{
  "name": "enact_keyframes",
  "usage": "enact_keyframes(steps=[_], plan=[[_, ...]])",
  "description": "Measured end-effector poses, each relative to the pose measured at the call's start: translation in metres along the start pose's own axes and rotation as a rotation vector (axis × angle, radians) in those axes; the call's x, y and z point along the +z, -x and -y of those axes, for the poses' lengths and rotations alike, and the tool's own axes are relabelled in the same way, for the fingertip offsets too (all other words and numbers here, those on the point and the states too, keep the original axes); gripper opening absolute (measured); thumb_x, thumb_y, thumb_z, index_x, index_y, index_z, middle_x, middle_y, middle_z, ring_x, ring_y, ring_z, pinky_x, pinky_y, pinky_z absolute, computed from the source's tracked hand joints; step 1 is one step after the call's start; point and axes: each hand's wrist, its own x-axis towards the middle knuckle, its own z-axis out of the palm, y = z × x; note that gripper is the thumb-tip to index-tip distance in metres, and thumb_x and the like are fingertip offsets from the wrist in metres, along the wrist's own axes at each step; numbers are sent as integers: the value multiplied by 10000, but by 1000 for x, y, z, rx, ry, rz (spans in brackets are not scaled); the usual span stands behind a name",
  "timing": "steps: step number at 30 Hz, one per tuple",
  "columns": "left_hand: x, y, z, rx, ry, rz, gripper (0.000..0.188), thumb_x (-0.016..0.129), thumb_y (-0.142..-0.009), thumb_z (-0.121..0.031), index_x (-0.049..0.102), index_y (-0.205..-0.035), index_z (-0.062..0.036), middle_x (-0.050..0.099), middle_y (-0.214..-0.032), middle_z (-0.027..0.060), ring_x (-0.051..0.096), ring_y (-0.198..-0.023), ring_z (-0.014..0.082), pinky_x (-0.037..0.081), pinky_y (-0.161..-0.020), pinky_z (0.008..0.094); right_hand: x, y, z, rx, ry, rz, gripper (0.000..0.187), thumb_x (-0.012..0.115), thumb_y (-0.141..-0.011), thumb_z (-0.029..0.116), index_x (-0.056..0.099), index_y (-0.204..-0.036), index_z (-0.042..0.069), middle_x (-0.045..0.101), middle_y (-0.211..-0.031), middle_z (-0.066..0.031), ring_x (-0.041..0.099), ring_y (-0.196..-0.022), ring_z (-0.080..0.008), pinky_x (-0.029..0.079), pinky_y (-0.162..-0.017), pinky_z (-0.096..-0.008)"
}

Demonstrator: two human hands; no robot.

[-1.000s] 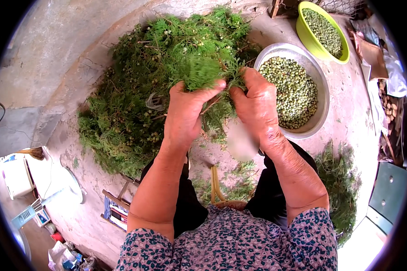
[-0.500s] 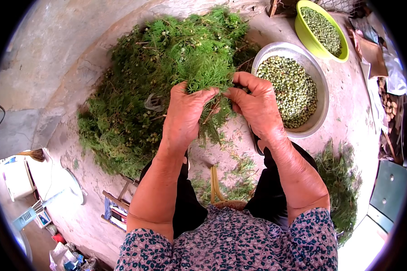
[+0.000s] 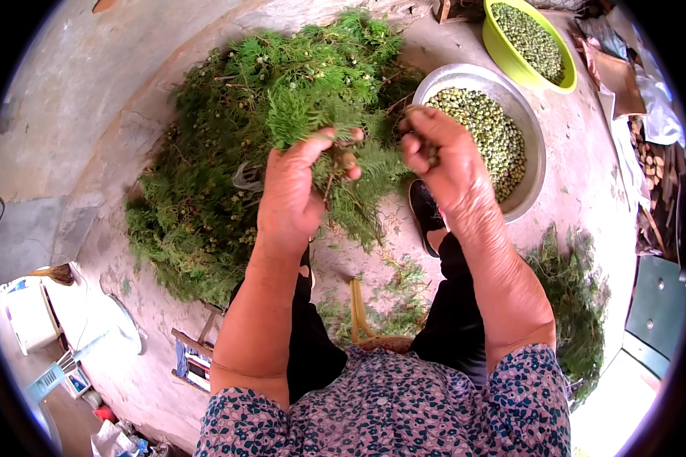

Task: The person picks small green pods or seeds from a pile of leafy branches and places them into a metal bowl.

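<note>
My left hand is closed around a leafy green conifer sprig, its feathery tip pointing away from me. Beyond it and to its left spreads a big pile of cut conifer branches dotted with small round cones. Apart from the sprig, my right hand hovers by the near-left rim of a metal basin. Its fingers are curled together; whatever they hold is too small and blurred to name. Small green cones fill much of the basin, partly hidden behind this hand.
A lime-green basin of similar cones stands at the far right. More stripped greenery lies right of my leg, and leafy scraps litter the floor between my feet. A small folding stool is at left, a teal cabinet at right.
My hands have drawn apart: the right has pulled away from the sprig toward the metal basin, while the left has shifted left, still gripping the sprig.
</note>
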Motion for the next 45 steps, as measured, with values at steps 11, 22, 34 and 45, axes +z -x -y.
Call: enact_keyframes(steps=[11, 22, 34, 45], plan=[[-26, -11, -8, 79, 253, -122, 235, 529, -831, -96, 451, -1028, 5, 454, -747, 60, 421, -567, 134, 404, -523, 288, -133, -9, 54, -380, 1138, -646, 466, 609, -728, 22, 480, -1173, -28, 581, -979, -185, 568, -853, -238, 474, -803, -304], [-89, -26, -35, 38, 347, 125, 141, 407, -868, -123, 389, -765, -28, 371, -639, 34, 380, -531, 130, 370, -544, 282, -136, -45, 12, -324, 517, -314, 302, 526, -833, 118, 514, -1083, -52, 592, -964, -149, 589, -896, -215, 478, -832, -300], [-108, -4, -51, 16, 392, 79, 94, 478, -815, -58, 412, -761, -18, 358, -649, 31, 377, -558, 130, 352, -567, 276, -156, -44, -302, 448, 767, -7, 321, 491, -812, 75, 526, -1129, 35, 576, -967, -89, 574, -753, -193, 486, -579, -309], [-105, 4, -51, 28, 405, 49, 51, 463, -818, -32, 446, -812, 15, 370, -662, 37, 379, -558, 123, 351, -568, 266, -224, -8, -381, 171, 1317, -545, 155, 531, -738, 61, 638, -851, 50, 619, -722, -147, 613, -686, -269, 481, -608, -355]])
